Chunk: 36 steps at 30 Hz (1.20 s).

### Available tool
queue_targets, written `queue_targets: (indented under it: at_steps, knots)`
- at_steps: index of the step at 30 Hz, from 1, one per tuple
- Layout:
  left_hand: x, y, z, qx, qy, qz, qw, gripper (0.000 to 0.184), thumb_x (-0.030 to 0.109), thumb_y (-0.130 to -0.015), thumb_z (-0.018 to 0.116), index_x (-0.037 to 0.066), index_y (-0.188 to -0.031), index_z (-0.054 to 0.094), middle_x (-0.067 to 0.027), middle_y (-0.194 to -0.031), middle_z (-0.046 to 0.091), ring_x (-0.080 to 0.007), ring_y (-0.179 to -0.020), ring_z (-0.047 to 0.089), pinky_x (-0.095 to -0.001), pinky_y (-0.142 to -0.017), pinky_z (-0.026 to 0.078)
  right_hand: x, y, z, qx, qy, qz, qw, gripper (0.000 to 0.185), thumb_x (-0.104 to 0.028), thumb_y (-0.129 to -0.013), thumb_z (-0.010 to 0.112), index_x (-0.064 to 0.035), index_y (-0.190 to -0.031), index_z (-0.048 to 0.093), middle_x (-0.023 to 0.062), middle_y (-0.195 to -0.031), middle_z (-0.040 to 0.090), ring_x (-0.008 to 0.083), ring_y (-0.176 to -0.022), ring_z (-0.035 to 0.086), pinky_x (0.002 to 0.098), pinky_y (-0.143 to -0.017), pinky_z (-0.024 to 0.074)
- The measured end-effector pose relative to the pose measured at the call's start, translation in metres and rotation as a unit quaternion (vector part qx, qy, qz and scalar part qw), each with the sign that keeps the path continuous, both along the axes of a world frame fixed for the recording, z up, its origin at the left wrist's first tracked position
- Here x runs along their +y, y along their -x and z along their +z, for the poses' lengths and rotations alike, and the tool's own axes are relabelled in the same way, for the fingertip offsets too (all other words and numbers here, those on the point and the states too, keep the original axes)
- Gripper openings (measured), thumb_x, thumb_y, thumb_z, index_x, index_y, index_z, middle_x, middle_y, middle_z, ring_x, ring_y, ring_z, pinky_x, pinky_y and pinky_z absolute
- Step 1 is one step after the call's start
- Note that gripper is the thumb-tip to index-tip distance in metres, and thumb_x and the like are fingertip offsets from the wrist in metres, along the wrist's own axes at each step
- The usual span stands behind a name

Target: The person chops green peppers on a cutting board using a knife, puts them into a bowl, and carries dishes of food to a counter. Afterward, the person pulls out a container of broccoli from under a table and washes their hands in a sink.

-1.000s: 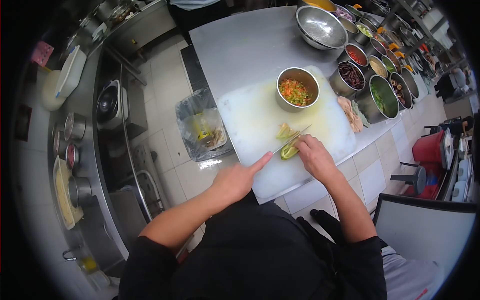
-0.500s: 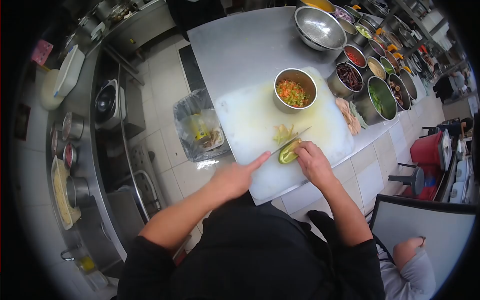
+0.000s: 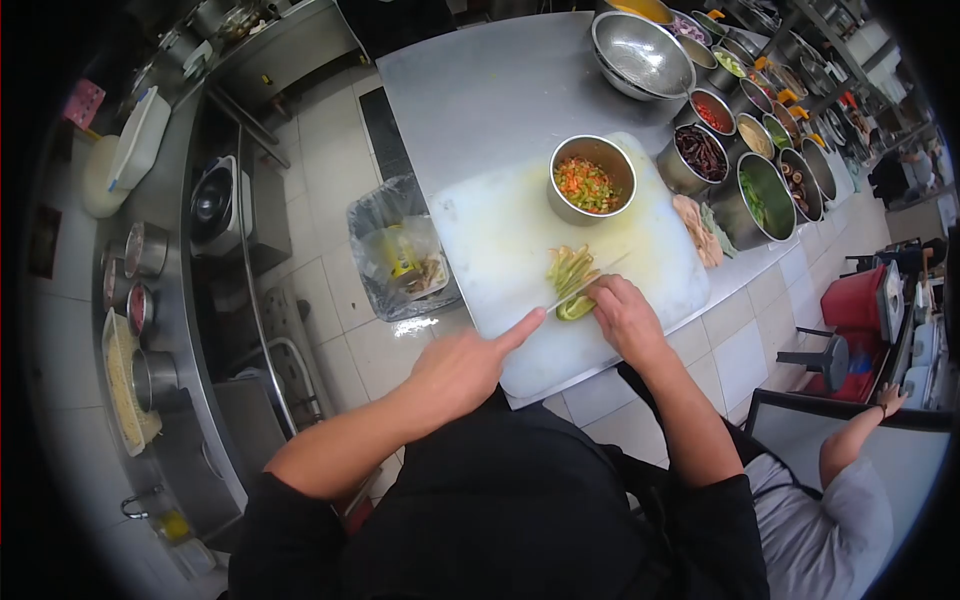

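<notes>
My left hand is closed around the handle of a knife, its index finger stretched along the top. The blade lies across a green pepper, which the fingers of my right hand press to the white cutting board. Thin green pepper strips lie in a small pile just beyond the blade. Farther up the board stands a steel pot holding diced red and green vegetables; neither hand touches it.
Along the table's right side stand several steel containers of ingredients and a steel colander. A crumpled cloth lies by the board's right edge. A lined bin is on the floor at left. Another person is at lower right.
More of the pepper is cut into strips, and the pile has grown. The uncut piece is shorter. The other person at lower right has moved farther into view, arm extended.
</notes>
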<state>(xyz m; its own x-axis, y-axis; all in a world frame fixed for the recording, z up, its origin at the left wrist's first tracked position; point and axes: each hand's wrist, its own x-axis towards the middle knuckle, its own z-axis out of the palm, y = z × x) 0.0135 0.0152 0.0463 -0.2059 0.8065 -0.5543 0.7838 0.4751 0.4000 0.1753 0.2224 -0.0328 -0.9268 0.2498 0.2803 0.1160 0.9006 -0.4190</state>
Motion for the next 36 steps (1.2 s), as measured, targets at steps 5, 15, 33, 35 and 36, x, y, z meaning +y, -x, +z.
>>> queue_targets:
  at_steps: [5, 15, 33, 35, 36]
  knots:
    - [0.010, -0.003, -0.010, 0.015, 0.035, -0.010, 0.999, 0.078, 0.008, -0.087, 0.043, 0.042, -0.152, 0.017, -0.0205, -0.080, 0.063, -0.0369, -0.073, 0.066, -0.0460, -0.068, 0.054, -0.001, -0.004, -0.005, 0.005, 0.000, -0.005, 1.000, 0.017, -0.002, -0.081, 0.061, -0.0045, -0.098, 0.061, 0.0096, -0.100, 0.058, 0.0288, -0.089, 0.058, 0.0380, -0.080, 0.0484]
    - [0.011, -0.003, -0.015, 0.013, 0.016, -0.007, 1.000, 0.078, 0.009, -0.086, 0.044, 0.041, -0.152, 0.017, -0.0212, -0.078, 0.063, -0.0369, -0.070, 0.065, -0.0472, -0.066, 0.053, -0.005, -0.016, -0.011, 0.002, -0.001, -0.016, 1.000, 0.018, -0.002, -0.080, 0.061, -0.0034, -0.098, 0.062, 0.0101, -0.100, 0.058, 0.0287, -0.089, 0.061, 0.0381, -0.079, 0.0514]
    - [0.005, -0.012, -0.013, 0.031, 0.021, -0.024, 0.999, 0.081, 0.008, -0.086, 0.046, 0.041, -0.153, 0.015, -0.0203, -0.077, 0.062, -0.0369, -0.068, 0.065, -0.0478, -0.062, 0.052, -0.010, -0.015, -0.016, -0.013, -0.014, -0.044, 0.999, 0.013, -0.001, -0.079, 0.059, -0.0039, -0.092, 0.059, 0.0098, -0.096, 0.056, 0.0288, -0.084, 0.062, 0.0391, -0.072, 0.0527]
    - [0.005, -0.011, 0.009, 0.033, 0.016, -0.027, 0.999, 0.082, 0.007, -0.085, 0.046, 0.041, -0.153, 0.016, -0.0204, -0.077, 0.062, -0.0370, -0.067, 0.065, -0.0479, -0.061, 0.052, -0.011, -0.015, -0.012, -0.022, -0.016, -0.047, 0.999, 0.014, -0.001, -0.078, 0.058, -0.0038, -0.092, 0.058, 0.0097, -0.096, 0.056, 0.0289, -0.085, 0.062, 0.0394, -0.072, 0.0526]
    - [0.002, -0.010, 0.004, 0.033, 0.005, -0.030, 0.999, 0.082, 0.007, -0.085, 0.046, 0.041, -0.153, 0.016, -0.0204, -0.078, 0.062, -0.0370, -0.067, 0.065, -0.0480, -0.061, 0.052, -0.010, -0.015, -0.012, -0.028, -0.019, -0.046, 0.998, 0.014, 0.000, -0.078, 0.058, -0.0037, -0.092, 0.058, 0.0097, -0.097, 0.056, 0.0289, -0.085, 0.062, 0.0394, -0.072, 0.0527]
